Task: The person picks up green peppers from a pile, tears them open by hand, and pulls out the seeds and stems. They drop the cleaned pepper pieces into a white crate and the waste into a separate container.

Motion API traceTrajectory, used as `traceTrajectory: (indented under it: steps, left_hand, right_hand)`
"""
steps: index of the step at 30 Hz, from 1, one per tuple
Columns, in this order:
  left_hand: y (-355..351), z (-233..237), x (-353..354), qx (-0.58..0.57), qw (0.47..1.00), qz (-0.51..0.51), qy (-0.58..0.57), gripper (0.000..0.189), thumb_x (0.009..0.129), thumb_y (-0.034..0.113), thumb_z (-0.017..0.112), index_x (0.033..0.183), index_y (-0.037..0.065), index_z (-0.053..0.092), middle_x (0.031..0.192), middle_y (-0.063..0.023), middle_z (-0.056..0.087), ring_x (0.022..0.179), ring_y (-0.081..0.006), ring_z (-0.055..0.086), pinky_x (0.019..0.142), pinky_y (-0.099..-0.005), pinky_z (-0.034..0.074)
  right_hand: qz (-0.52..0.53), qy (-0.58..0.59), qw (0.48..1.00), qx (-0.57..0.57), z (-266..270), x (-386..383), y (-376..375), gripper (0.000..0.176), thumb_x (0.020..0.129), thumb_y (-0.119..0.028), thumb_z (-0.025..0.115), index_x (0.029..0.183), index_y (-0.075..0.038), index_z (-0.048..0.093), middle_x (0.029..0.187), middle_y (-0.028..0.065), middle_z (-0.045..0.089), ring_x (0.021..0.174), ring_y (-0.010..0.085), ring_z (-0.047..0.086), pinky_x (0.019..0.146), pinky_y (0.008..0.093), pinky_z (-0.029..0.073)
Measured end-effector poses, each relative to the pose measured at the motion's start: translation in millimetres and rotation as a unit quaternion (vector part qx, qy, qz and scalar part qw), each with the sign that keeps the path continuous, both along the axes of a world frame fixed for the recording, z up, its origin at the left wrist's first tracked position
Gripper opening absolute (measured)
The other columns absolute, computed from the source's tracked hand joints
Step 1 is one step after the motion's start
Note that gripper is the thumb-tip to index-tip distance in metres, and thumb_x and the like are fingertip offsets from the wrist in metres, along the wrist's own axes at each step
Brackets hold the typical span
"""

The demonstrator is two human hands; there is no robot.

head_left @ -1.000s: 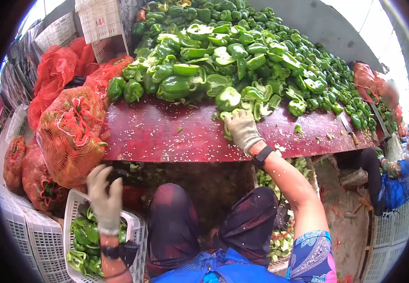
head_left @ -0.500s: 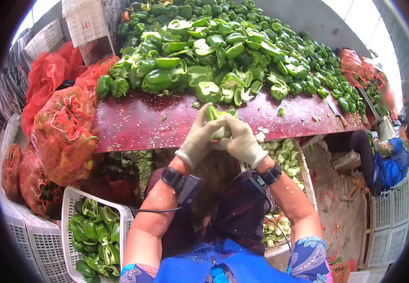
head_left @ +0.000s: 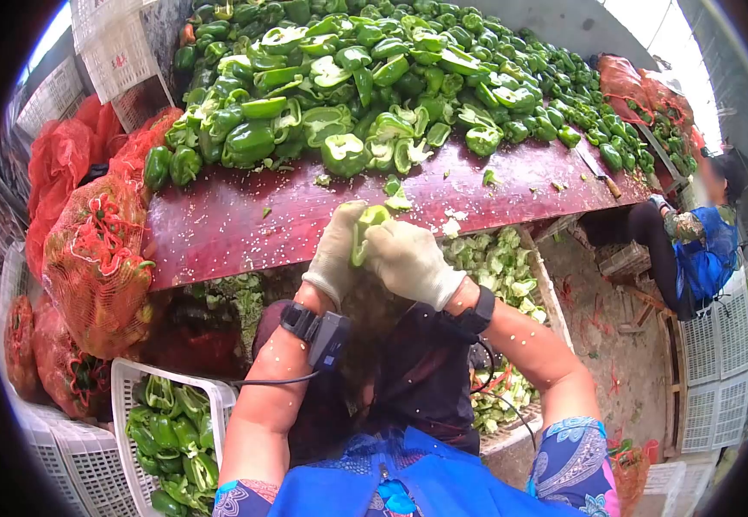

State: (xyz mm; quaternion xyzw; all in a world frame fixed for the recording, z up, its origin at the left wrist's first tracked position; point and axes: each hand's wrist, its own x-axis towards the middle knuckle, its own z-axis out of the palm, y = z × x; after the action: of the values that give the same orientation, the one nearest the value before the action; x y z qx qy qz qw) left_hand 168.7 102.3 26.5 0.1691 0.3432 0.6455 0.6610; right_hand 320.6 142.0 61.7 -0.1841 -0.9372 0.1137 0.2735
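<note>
Both hands wear pale gloves and meet at the front edge of the red table (head_left: 245,224). My left hand (head_left: 336,250) is closed on a cut green pepper piece (head_left: 369,226), its open side turned toward my right hand. My right hand (head_left: 410,263) is closed against the same piece from the right; its fingertips are hidden, so what they grip cannot be made out. Beyond them a large heap of green peppers (head_left: 374,69), many cut in half, covers the back of the table. A small pepper piece (head_left: 397,194) lies just past my hands.
A white crate of peppers (head_left: 221,405) stands at lower left, beside red mesh sacks (head_left: 98,276). Pepper scraps (head_left: 503,267) fill a container under the table edge. A knife (head_left: 596,172) lies at right. A seated person (head_left: 706,241) is at far right.
My hands have shifted left and turned, and the pepper piece now shows between them. The table and heap sit farther left and slightly higher in view.
</note>
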Motion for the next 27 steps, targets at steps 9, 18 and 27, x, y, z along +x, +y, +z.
traceTrajectory:
  steps: [9,18,27]
  left_hand:
    - [-5.2,-1.2,24.5,-0.053,0.994,0.008,-0.09,0.042,0.097,0.054,0.057,0.114,0.017,0.064,0.101,-0.0017,0.07,0.09,-0.0192,0.068,0.069,-0.0439,0.055]
    - [-2.3,1.2,-3.6,-0.009,0.995,-0.009,-0.103,0.05,0.098,0.06,0.051,0.119,0.016,0.064,0.109,-0.0049,0.071,0.099,-0.0252,0.068,0.078,-0.0485,0.054]
    - [-14.1,-17.3,10.2,0.087,0.984,-0.074,-0.134,0.031,0.103,0.035,0.053,0.121,0.011,0.063,0.106,-0.0049,0.07,0.102,-0.0189,0.066,0.097,-0.0354,0.054]
  right_hand:
    - [-0.126,0.089,0.969,0.191,4.4,-8.5,20.1,0.015,0.077,-0.009,0.064,0.092,-0.005,0.06,0.085,0.0122,0.06,0.078,0.0336,0.062,0.061,0.0432,0.051]
    - [-0.15,0.018,0.976,0.159,44.8,52.6,16.4,0.039,0.08,-0.015,0.074,0.117,-0.009,0.065,0.115,0.0107,0.064,0.108,0.0319,0.06,0.091,0.0459,0.047]
    - [0.048,-0.009,0.957,0.287,17.8,20.0,5.4,0.033,0.077,-0.014,0.066,0.107,0.0,0.062,0.1,0.0114,0.063,0.086,0.0261,0.063,0.081,0.0407,0.05]
